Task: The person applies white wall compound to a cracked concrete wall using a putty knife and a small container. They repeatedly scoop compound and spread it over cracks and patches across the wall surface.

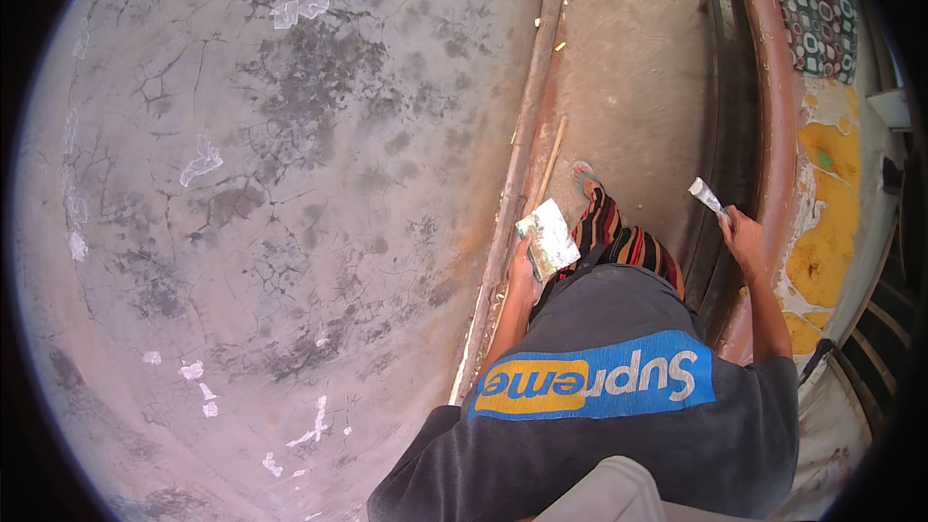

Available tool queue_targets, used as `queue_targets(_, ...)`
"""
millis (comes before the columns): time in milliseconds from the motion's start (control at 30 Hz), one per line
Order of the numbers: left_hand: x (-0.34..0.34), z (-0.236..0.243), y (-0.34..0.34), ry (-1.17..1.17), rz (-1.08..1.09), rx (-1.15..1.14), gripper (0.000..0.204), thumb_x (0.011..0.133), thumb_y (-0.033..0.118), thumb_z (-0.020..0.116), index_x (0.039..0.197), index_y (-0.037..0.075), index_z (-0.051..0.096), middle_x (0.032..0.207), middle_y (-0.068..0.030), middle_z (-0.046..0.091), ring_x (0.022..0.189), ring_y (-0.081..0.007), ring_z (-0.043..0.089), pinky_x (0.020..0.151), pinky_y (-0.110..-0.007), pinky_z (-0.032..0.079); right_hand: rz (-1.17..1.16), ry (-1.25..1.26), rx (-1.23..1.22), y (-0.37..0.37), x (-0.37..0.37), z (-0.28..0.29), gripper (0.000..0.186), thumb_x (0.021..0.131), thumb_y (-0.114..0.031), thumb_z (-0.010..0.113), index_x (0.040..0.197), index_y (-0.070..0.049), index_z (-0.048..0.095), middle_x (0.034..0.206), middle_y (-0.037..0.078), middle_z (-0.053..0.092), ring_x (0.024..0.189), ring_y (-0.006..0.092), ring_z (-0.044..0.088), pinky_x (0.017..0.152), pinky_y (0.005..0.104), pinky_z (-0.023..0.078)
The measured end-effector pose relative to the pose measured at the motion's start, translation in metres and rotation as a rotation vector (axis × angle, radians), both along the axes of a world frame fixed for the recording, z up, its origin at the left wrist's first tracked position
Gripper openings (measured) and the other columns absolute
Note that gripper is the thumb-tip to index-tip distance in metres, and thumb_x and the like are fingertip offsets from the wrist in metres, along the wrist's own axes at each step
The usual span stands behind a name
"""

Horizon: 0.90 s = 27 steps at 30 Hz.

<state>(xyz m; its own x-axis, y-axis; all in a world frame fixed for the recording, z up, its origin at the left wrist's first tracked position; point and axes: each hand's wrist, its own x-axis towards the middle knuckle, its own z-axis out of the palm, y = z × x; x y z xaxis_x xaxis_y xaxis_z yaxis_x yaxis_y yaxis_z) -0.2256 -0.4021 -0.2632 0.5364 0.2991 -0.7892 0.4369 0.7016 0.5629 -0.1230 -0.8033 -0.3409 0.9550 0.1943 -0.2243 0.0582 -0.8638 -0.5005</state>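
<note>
In my left hand point(523, 269) is a small rectangular board point(549, 240), its face smeared with white filler. The fingers grip it from beneath and along its left edge, partly hidden by it. My right hand point(741, 235), out to the right, is closed round the handle of a putty knife point(707, 195). White paste coats the knife's blade, which points up and left. Board and knife are well apart. To the left spreads a grey cracked wall point(387, 232) with white filler patches point(202, 160) on it; neither hand touches it.
A wooden stick point(552, 159) leans by the wall's base near my sandalled foot point(585, 177). Along the right runs a curved brown edge point(776, 68), with a dark bar point(713, 87) beside it. Beyond are a yellow worn surface point(826, 222) and a patterned cloth point(814, 10).
</note>
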Motion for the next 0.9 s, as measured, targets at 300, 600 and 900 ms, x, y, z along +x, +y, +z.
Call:
queue_targets(300,0.123,0.012,0.086,-0.003,-0.190,0.189,0.035,0.096,0.018,0.042,0.126,0.001,0.045,0.115,-0.0097,0.059,0.100,-0.0181,0.061,0.087,-0.033,0.051,-0.466,0.189,0.426,0.149,0.033,-0.033,0.033,0.096,-0.029,0.052,0.112,-0.002,0.062,0.067,0.006,0.053,0.063,0.0123,0.046,0.061,0.0290,0.042)
queue_targets(600,0.211,0.018,0.155,-0.098,-0.299,0.501,0.030,0.096,0.014,0.040,0.120,-0.001,0.047,0.106,-0.0082,0.059,0.090,-0.0137,0.059,0.080,-0.030,0.049,0.123,0.139,0.389,0.263,0.176,0.074,0.035,0.087,-0.016,0.057,0.121,-0.010,0.062,0.088,0.017,0.063,0.072,0.0347,0.061,0.067,0.0403,0.048)
queue_targets(900,0.278,0.046,0.147,-0.086,-0.260,0.679,0.029,0.094,0.010,0.039,0.117,-0.004,0.049,0.102,-0.0091,0.060,0.089,-0.0130,0.056,0.078,-0.028,0.046,0.693,-0.123,0.253,0.300,0.298,0.123,0.035,0.077,-0.008,0.061,0.111,-0.013,0.068,0.073,0.009,0.054,0.069,0.0255,0.057,0.057,0.0372,0.047)
